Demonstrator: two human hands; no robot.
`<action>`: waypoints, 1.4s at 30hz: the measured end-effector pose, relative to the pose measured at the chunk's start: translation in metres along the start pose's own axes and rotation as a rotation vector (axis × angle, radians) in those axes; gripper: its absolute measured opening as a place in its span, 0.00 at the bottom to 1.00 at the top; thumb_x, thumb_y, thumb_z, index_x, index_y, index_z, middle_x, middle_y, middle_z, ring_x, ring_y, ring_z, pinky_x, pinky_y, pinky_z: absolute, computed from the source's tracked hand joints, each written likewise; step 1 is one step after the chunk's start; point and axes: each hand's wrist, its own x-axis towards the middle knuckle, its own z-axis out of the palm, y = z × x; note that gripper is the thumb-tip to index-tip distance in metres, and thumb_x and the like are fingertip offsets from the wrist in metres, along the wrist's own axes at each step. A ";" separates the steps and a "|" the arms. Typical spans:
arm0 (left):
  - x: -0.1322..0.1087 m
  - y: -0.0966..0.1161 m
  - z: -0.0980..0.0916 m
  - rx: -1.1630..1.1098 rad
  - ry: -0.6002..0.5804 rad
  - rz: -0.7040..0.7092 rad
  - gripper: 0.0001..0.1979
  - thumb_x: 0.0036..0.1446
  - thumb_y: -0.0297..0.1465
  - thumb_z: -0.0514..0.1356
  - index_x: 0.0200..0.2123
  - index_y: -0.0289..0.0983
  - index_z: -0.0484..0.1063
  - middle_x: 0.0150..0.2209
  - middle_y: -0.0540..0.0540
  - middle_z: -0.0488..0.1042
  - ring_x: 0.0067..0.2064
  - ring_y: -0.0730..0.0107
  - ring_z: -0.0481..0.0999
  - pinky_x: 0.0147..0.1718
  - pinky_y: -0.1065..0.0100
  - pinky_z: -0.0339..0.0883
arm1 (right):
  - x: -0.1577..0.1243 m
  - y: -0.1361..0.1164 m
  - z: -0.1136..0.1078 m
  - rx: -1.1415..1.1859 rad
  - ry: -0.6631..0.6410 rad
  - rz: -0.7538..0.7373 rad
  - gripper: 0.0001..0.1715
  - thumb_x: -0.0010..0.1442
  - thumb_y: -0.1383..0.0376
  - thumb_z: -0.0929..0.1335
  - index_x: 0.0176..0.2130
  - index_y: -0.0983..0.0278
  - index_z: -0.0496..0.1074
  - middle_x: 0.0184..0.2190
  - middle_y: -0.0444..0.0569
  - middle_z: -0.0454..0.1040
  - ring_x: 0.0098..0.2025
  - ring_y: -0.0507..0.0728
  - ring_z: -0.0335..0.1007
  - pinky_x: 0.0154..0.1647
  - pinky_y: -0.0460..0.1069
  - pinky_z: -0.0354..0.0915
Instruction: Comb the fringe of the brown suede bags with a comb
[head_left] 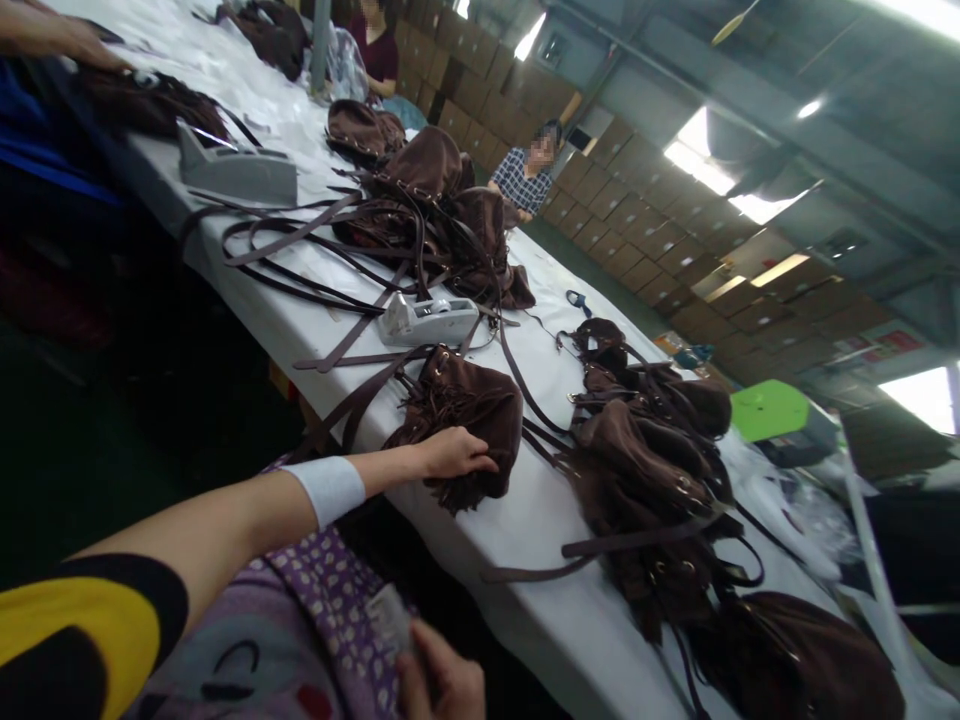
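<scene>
Against the left hand (454,453) sits a fringed brown bag (484,400).

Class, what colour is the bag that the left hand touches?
The bag is dark brown; it shows best in the head view.

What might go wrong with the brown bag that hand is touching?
The brown bag under the left hand lies near the table's edge, so it might slip off. Straps lying by the tape dispenser could snag. The right hand might drop its small pale item.
</scene>
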 end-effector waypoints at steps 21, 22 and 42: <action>0.092 0.020 -0.084 0.592 -0.382 0.279 0.49 0.32 0.32 0.72 0.61 0.46 0.58 0.68 0.37 0.46 0.66 0.36 0.42 0.58 0.36 0.36 | 0.016 0.015 -0.006 0.119 0.278 0.118 0.24 0.64 0.48 0.59 0.46 0.63 0.67 0.26 0.46 0.76 0.21 0.54 0.71 0.22 0.46 0.64; 0.096 0.018 -0.077 0.603 -0.386 0.316 0.45 0.33 0.33 0.72 0.58 0.45 0.62 0.67 0.37 0.50 0.66 0.37 0.44 0.58 0.36 0.37 | 0.011 0.020 -0.003 0.131 0.294 0.143 0.24 0.64 0.48 0.59 0.46 0.62 0.67 0.26 0.46 0.76 0.21 0.54 0.70 0.22 0.46 0.64; -0.126 0.083 -0.157 -0.592 -0.291 -0.851 0.19 0.46 0.40 0.62 0.43 0.40 0.74 0.38 0.45 0.80 0.37 0.60 0.79 0.33 0.65 0.70 | 0.030 -0.007 0.006 0.537 0.314 0.333 0.34 0.59 0.42 0.61 0.52 0.65 0.60 0.24 0.45 0.74 0.22 0.56 0.72 0.24 0.49 0.69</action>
